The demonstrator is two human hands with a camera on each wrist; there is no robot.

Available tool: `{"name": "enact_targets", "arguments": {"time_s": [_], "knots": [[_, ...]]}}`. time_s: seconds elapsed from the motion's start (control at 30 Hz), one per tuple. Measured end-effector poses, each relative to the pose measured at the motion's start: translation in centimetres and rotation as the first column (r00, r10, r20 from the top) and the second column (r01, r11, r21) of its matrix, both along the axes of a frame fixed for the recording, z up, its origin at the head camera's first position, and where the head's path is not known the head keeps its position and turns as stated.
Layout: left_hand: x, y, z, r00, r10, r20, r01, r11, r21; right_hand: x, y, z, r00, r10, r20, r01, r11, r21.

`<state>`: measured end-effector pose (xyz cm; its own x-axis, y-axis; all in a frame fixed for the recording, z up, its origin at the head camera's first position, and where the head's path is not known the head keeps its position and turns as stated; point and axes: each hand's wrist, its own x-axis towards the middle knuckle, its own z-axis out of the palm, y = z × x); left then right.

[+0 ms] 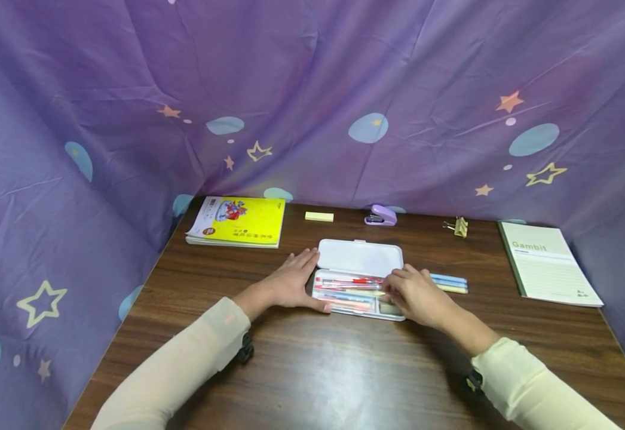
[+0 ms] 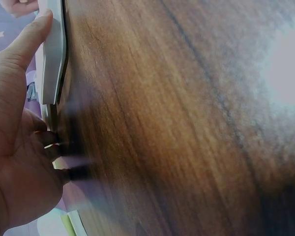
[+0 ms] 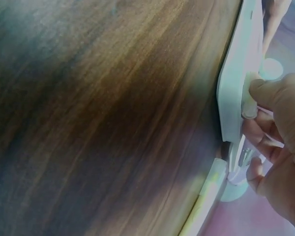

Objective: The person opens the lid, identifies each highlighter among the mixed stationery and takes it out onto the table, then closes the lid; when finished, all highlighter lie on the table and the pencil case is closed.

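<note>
A white pencil case lies on the table with its lid laid back, several pens in its long compartment. My left hand spreads along the case's left side. Its thumb touches the front left corner and its fingertips rest by the lid's left edge. Over the right end of the case, my right hand pinches a pale marker between thumb and fingers. Part of that marker is hidden by the hand. Just right of the case lie blue and yellow markers, partly behind the right hand.
Along the back stand a yellow-covered book, a yellow sticky-note pad, a purple stapler and a gold binder clip. A notebook lies at the right. Purple curtains enclose the wooden table.
</note>
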<state>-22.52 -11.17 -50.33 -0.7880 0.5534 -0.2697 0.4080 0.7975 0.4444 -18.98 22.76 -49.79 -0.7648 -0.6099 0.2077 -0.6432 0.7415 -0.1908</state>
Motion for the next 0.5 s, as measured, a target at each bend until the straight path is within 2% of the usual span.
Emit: {"name": "enact_targets", "arguments": {"time_s": [0.3, 0.4, 0.5], "knots": [[-0.03, 0.01, 0.06, 1.000, -0.008, -0.006, 0.008, 1.000, -0.002, 0.03, -0.02, 0.39, 0.999, 0.036, -0.021, -0.039, 0.990, -0.132], [-0.07, 0.02, 0.02, 1.000, -0.009, -0.006, 0.009, 1.000, -0.004, -0.03, -0.13, 0.54, 0.998, 0.065, -0.021, -0.068, 0.975, -0.211], [-0.07, 0.03, 0.03, 1.000, -0.009, -0.008, 0.009, 1.000, -0.007, -0.12, -0.24, 0.61, 0.996, 0.084, 0.008, -0.077, 0.948, -0.309]]}}
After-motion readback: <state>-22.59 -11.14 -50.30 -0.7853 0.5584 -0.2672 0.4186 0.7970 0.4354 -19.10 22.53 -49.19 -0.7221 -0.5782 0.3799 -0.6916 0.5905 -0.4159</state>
